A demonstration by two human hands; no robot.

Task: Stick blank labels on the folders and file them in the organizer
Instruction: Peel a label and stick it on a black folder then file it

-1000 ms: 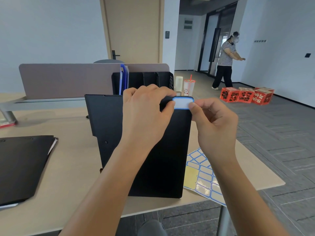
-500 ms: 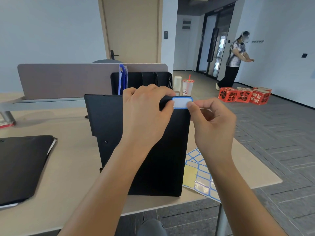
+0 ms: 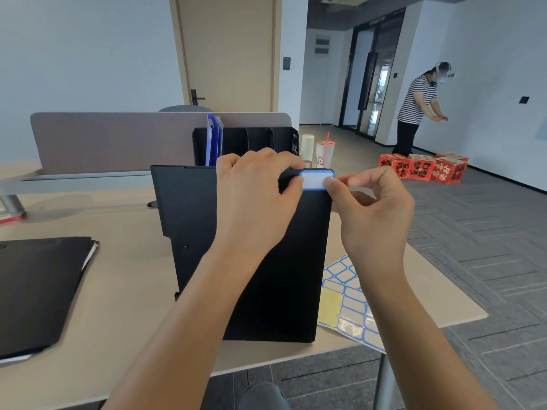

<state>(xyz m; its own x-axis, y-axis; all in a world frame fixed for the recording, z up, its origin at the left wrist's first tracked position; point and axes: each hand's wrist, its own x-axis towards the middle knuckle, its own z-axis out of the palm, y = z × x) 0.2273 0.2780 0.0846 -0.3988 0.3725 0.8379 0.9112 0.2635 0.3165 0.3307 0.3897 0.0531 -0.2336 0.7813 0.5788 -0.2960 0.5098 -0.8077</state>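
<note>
Left hand (image 3: 254,199) gripped the top edge of the black folder (image 3: 266,279), held upright on the desk (image 3: 124,291). Right hand (image 3: 370,214) pinched the white blue-bordered label (image 3: 314,181) against the folder's top right corner. Label sheet (image 3: 346,303) lay just right of the folder; organizer (image 3: 254,140) stood behind.

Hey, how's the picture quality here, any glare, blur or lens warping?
Head view: soft, even daylight; glare washes out the blank label and glints off the label sheet; both hands and the black folder are sharp; wide-angle bending curves the desk divider and stretches the forearms; the distant person's face is blurred.
</note>
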